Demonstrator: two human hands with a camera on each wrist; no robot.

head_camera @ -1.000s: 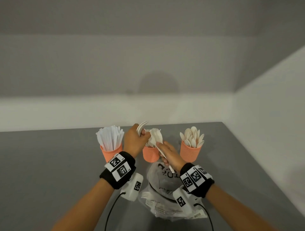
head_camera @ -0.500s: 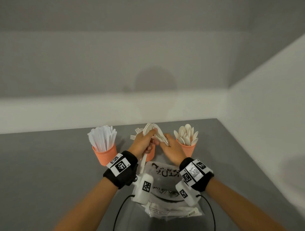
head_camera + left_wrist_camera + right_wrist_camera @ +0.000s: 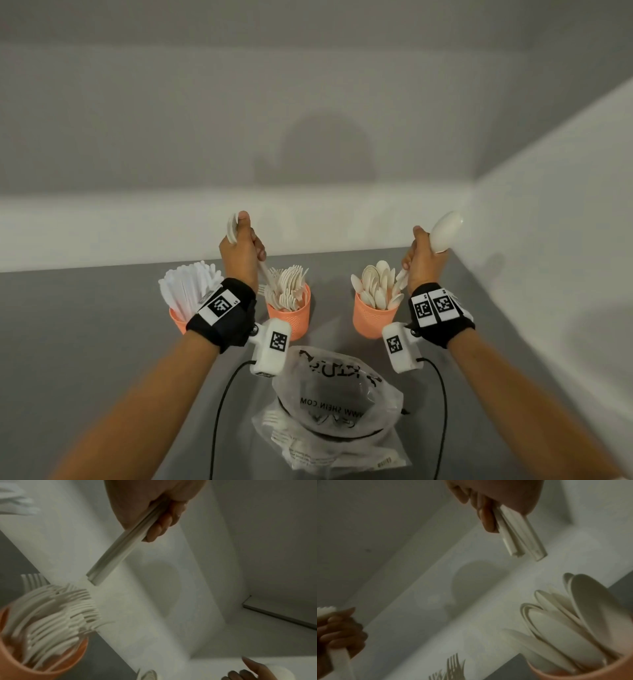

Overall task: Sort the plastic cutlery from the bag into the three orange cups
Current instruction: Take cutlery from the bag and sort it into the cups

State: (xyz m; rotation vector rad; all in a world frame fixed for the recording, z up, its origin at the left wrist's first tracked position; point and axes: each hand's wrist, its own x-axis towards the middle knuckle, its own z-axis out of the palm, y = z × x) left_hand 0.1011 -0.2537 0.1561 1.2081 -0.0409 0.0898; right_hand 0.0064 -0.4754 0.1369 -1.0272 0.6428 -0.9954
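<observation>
Three orange cups stand in a row on the grey table. The left cup (image 3: 177, 320) holds knives, the middle cup (image 3: 291, 317) forks, the right cup (image 3: 375, 318) spoons. My left hand (image 3: 241, 250) grips a small bunch of white forks (image 3: 233, 229) by the handles (image 3: 120, 555), raised above and just left of the fork cup (image 3: 51, 668). My right hand (image 3: 423, 260) grips a few white spoons (image 3: 445, 230), their handles (image 3: 518, 538) pointing down over the spoon cup (image 3: 590, 672). The clear plastic bag (image 3: 335, 404) lies in front of the cups with cutlery still inside.
A white wall runs behind the cups, and a second wall closes the table's right side close to the spoon cup. Black cables (image 3: 219, 411) trail from both wrist cameras past the bag. Bare grey tabletop (image 3: 85, 342) lies to the left.
Both hands were together over the middle cup on one bunch of cutlery. They have split apart and risen: the left went up-left with forks, the right went right with spoons.
</observation>
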